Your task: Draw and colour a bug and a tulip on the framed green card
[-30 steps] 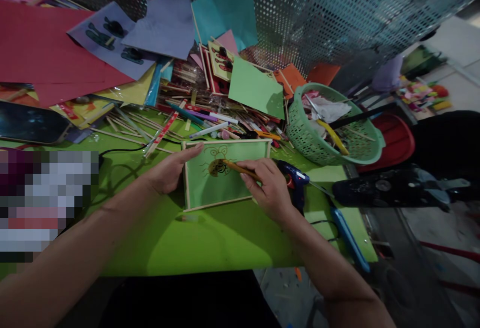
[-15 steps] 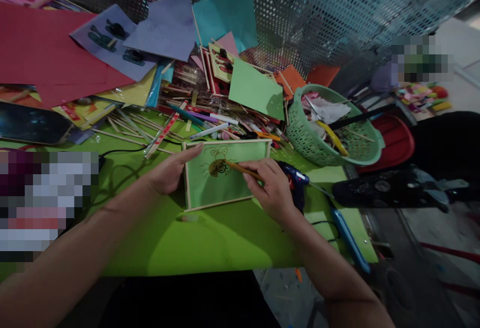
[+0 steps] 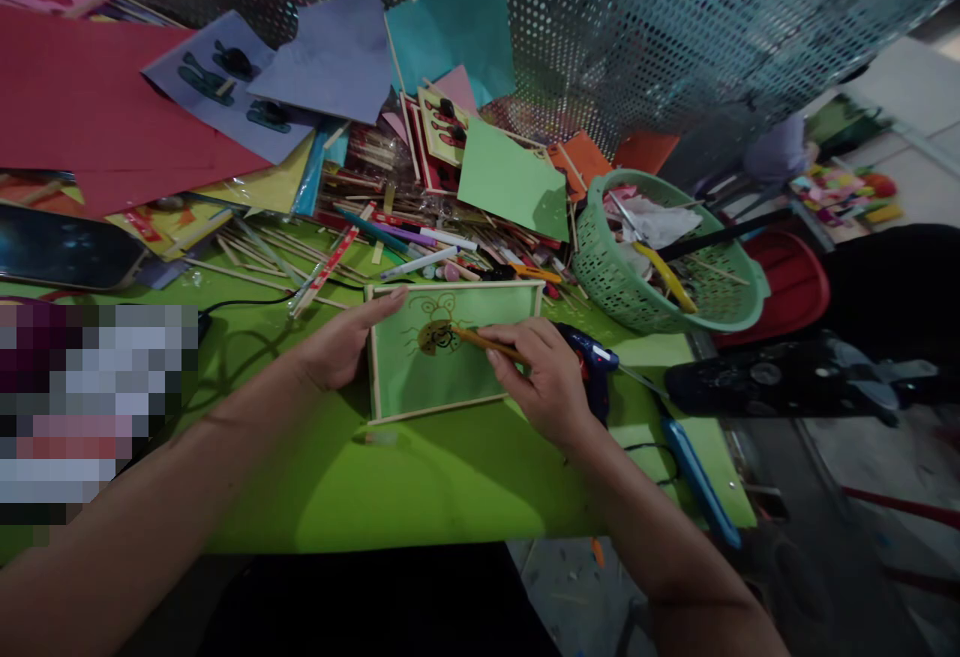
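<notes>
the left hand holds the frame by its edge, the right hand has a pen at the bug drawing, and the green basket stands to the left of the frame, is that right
Not quite: the green basket stands to the right of the frame, as the head view shows. The left hand does hold its edge, and the right hand has a pen at the bug drawing.

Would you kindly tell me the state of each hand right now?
Left hand: holding the framed green panel by its left side.
Right hand: closed around an orange-brown pen.
</notes>
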The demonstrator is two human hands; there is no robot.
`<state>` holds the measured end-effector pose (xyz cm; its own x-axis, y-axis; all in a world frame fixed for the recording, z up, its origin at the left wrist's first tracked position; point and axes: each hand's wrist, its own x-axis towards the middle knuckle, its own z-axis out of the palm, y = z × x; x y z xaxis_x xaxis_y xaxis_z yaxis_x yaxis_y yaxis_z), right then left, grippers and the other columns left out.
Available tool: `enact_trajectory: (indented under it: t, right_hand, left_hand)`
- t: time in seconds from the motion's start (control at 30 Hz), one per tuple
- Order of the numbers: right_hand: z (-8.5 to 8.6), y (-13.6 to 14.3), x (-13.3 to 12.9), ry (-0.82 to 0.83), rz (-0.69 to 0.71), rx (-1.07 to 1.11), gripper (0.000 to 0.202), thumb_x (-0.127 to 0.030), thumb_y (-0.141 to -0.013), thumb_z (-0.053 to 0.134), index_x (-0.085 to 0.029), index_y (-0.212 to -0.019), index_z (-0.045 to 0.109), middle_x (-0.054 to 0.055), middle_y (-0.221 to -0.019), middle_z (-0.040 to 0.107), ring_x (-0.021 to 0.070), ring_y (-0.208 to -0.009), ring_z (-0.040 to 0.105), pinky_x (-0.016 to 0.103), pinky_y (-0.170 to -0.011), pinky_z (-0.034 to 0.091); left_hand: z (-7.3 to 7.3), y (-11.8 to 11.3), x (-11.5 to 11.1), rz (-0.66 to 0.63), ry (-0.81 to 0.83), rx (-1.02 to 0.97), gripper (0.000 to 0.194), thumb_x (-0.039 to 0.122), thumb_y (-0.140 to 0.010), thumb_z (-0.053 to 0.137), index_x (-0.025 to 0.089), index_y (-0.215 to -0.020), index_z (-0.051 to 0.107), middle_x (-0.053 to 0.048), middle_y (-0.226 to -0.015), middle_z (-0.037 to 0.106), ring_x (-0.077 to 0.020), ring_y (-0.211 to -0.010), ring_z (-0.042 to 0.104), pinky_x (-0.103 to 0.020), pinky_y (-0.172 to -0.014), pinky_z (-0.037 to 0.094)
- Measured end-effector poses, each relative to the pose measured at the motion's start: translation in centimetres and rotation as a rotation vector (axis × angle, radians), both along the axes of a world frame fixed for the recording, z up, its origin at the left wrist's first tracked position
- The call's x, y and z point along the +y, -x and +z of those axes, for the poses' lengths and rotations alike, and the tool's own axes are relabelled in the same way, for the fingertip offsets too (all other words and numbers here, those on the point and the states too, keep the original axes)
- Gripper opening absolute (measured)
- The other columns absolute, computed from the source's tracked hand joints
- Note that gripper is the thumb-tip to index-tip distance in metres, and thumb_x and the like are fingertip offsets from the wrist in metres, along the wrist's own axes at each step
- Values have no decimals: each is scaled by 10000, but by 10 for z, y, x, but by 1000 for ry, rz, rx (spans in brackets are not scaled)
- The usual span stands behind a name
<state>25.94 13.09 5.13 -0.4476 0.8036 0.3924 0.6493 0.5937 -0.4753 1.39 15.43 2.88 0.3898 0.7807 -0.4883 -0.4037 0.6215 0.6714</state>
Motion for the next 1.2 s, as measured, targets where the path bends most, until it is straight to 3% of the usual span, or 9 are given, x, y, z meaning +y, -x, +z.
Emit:
enact_trajectory:
  t: [0.17,0.67,0.93,1.2]
  right_hand:
    - [0,0,0,-6,8,3,193,-210,-946,567,-219,-1110,668,57,-930,703,212,-873,612,359,-773,491]
    - [-1,1,0,-19,0,9,189,-206,-950,559,-236,-1106,661,51,-932,703,212,-880,616,361,-769,491]
    - [-1,1,-1,-21,-11,9,190,-212,-951,558,-238,-1109,661,53,-946,709,215,-883,621,363,-778,490]
    - [-1,-1,-1,-31,-24,18,187,-203,-954,555,-239,-1110,651,51,-956,704,209,-874,615,363,-776,487]
  left_hand:
    - [1,0,0,6,21,14,414,441,-897,603,131,-1145,722,-155,-1059,786,-329,-1056,728,-429,-936,589]
    - [7,-2,-1,19,17,30,471,426,-913,579,100,-1240,674,-180,-1076,776,-338,-1068,722,-448,-969,567]
    - [1,1,0,1,-1,7,493,461,-901,594,125,-1252,677,-167,-1071,781,-331,-1044,732,-437,-957,575]
    - [9,-2,-1,30,39,26,471,428,-919,574,109,-1249,678,-158,-1020,792,-316,-993,750,-431,-954,576]
